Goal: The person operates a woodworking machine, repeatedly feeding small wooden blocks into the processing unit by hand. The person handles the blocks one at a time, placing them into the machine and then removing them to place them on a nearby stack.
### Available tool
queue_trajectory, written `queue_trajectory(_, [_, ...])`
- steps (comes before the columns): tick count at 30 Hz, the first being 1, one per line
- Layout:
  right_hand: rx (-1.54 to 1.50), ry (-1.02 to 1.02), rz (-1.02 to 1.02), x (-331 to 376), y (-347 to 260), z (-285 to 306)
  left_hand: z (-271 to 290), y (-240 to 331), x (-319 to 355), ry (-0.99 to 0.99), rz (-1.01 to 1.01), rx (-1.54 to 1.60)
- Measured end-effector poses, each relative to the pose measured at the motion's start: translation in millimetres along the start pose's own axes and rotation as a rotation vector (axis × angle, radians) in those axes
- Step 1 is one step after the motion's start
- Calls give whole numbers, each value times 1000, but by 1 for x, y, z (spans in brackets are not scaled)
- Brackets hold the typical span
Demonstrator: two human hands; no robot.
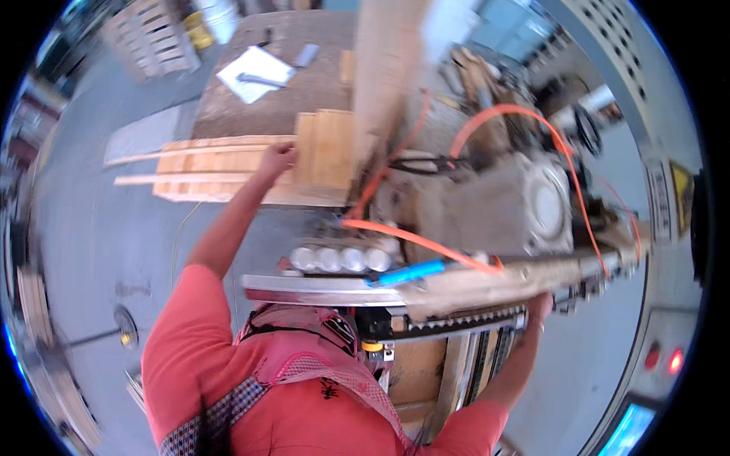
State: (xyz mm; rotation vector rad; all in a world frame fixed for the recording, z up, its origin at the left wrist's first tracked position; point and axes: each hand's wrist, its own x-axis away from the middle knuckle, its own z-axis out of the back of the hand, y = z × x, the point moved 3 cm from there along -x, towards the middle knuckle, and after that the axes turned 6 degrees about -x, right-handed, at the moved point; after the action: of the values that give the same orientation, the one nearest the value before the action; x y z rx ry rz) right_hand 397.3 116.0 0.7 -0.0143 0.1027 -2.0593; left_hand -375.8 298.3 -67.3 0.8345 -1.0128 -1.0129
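My left hand [280, 157] reaches forward over pale wooden boards [220, 161], its fingers curled and blurred. It is right at the left edge of a raised stack of short wooden boards [325, 148]; whether it grips a board is hidden. Two thin wooden strips [190, 180] lie across the boards and stick out to the left. Down on the right, my right hand [541, 304] is at the near edge of a dusty machine [464, 205], by a dark toothed rail [464, 325]. Its fingers are mostly hidden behind the machine edge.
Orange air hoses [426, 242] loop over the machine. Several round silver cylinders [341, 260] and a blue bar [407, 273] sit in front of me. White paper [255, 74] lies on the brown table [319, 45]. A panel with a lit red button [675, 362] stands at right.
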Motion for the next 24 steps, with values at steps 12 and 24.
queue_trajectory(12, [-27,-20,-93,15,-40,35,21,-54,78,229,-40,243])
queue_trajectory(24, [-68,21,-51,11,-45,34,-267,71,355,-674,-351,-64])
